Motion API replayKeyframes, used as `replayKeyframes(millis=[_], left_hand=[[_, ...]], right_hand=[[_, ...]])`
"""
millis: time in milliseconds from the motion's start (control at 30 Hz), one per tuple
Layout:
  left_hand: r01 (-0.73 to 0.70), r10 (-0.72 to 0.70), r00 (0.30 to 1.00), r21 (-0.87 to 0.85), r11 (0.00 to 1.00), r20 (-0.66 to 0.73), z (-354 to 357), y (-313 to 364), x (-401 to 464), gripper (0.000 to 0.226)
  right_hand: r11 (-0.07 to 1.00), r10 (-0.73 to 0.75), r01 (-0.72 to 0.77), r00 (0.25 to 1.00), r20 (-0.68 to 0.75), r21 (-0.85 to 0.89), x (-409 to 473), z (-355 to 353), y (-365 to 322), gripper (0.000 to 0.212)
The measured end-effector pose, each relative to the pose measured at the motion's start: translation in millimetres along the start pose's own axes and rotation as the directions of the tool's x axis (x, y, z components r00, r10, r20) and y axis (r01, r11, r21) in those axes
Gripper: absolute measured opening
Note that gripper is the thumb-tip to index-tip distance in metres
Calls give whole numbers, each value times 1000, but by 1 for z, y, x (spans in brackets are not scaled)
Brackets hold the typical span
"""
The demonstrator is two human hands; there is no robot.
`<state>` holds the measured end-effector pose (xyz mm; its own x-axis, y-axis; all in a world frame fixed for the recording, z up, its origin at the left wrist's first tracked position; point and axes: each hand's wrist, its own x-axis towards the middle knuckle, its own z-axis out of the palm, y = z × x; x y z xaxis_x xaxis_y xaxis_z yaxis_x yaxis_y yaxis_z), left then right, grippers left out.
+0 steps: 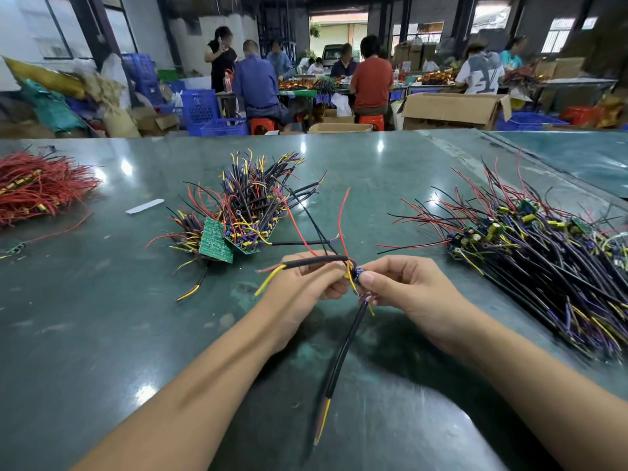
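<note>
Above the dark green table (102, 334) my two hands meet on a small wired circuit board (355, 273) that is mostly hidden by fingertips. My left hand (306, 283) pinches it from the left, and a black sheathed cable (312, 262) with a yellow end lies across its fingers. My right hand (404, 290) pinches it from the right. A second black cable (339, 362) with yellow and red ends hangs down toward me. Thin red and black leads (343, 212) rise from the board.
A heap of wired green boards (238, 212) lies ahead at centre. A larger pile of the same assemblies (543, 260) fills the right. Red wires (37, 188) are bunched at far left, near a white strip (145, 206). Seated people work at benches behind.
</note>
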<state>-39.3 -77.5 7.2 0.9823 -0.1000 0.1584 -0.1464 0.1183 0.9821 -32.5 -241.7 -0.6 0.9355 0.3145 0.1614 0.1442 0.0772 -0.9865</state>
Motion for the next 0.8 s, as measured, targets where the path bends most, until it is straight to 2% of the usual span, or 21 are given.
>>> replayKeyframes(millis=[167,367,567,633,733,800], left_hand=[[36,-35,999,-31,999,28,-3,0,2,28],[52,-55,992,35,998,113,-10,-2,7,23],[-17,19,963,-9,1000,268,-17,0,5,8],[-6,15,954,-30,1000,299,-19,1,4,13],[15,17,942,-93,996,336,-21,1,4,43],[29,10,940,-109,994,341,-22,0,5,51]], right_hand=[[1000,1,-1,1000,1,-27,1,-1,1,8],[999,2,-2,1000,27,-32,1,-4,3,8],[999,-15,9,988,154,40,-3,-12,-4,26],[999,-18,11,985,173,39,-3,-12,-5,24],[999,-17,10,983,185,42,-2,-12,-3,19],[999,-12,4,982,187,45,-2,-12,-2,19]])
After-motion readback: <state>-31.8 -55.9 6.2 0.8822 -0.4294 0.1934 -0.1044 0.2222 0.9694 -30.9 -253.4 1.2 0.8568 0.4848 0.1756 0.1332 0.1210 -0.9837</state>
